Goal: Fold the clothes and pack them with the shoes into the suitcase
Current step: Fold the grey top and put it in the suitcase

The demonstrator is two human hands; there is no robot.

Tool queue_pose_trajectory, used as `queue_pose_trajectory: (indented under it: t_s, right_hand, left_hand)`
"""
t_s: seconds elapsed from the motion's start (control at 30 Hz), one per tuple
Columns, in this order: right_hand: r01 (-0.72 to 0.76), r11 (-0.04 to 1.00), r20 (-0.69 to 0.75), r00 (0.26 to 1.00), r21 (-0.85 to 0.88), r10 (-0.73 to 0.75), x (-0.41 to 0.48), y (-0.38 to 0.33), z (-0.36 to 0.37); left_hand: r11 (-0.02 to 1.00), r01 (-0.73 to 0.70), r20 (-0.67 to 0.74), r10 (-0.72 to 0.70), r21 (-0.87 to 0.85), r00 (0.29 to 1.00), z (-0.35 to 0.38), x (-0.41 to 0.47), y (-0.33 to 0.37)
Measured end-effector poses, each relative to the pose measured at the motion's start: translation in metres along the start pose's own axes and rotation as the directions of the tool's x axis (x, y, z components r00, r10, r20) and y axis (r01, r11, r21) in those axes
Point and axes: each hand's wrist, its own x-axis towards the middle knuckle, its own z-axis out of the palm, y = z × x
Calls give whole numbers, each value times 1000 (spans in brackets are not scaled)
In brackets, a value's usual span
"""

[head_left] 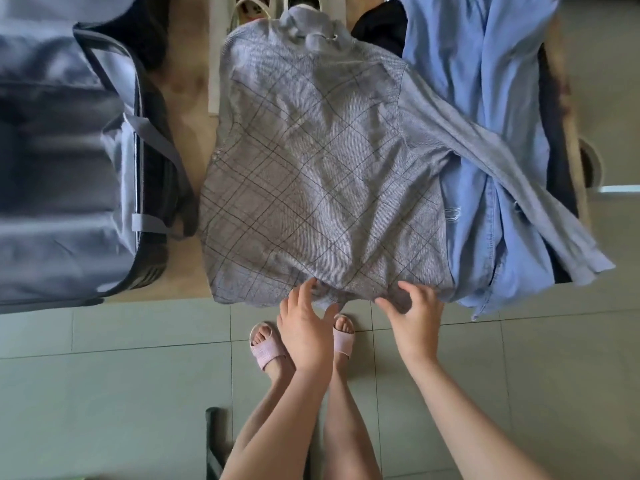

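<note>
Grey plaid cloth lay just past my fingers: a shirt [322, 174] spread flat on the table [187, 140], back up, collar at the far end and hem at the near edge. My left hand [306, 336] hovered at that hem, its fingers [304, 289] spread and loosely curled, the tips at the cloth; I could not tell whether they pressed it or only brushed it. My right hand [415, 323] was beside it at the same hem, fingers [408, 289] spread and bent, gripping nothing that showed. Between the two hands the hem bunched a little and hung over the table's edge.

Right of my right fingers, the shirt's sleeve [502, 174] ran out slantwise across a pile of pale blue clothes [485, 98], its cuff reaching past the table's right side. Those blue clothes lay touching the shirt's right side, with something dark [381, 26] heaped beyond them.

Far left of my left fingers stood the suitcase [62, 161], grey-blue, open, with straps [152, 140] hanging near the shirt's left edge but apart from it. Straight beyond my fingers, past the collar, a pair of light shoes [270, 5] showed at the table's far end, partly cut off.

Below my hands were the tiled floor [104, 393] and my feet in pink slippers [266, 351].
</note>
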Motion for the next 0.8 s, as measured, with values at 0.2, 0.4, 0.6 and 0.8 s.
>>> queue_pose_trajectory:
  t_s: [0.2, 0.4, 0.6, 0.8]
  right_hand:
    - [196, 974, -118, 971, -110, -208, -1, -7, 6]
    - [244, 966, -149, 955, -86, -255, 17, 0, -14]
    - [360, 899, 4, 929, -248, -371, 29, 5, -24]
    - [23, 999, -135, 990, -39, -28, 49, 15, -23]
  left_hand:
    - [997, 51, -82, -46, 50, 996, 10, 16, 0]
    - [978, -174, -67, 182, 112, 981, -9, 24, -15]
    - [859, -432, 34, 441, 275, 897, -33, 19, -43]
    - [872, -430, 92, 421, 234, 903, -24, 17, -16]
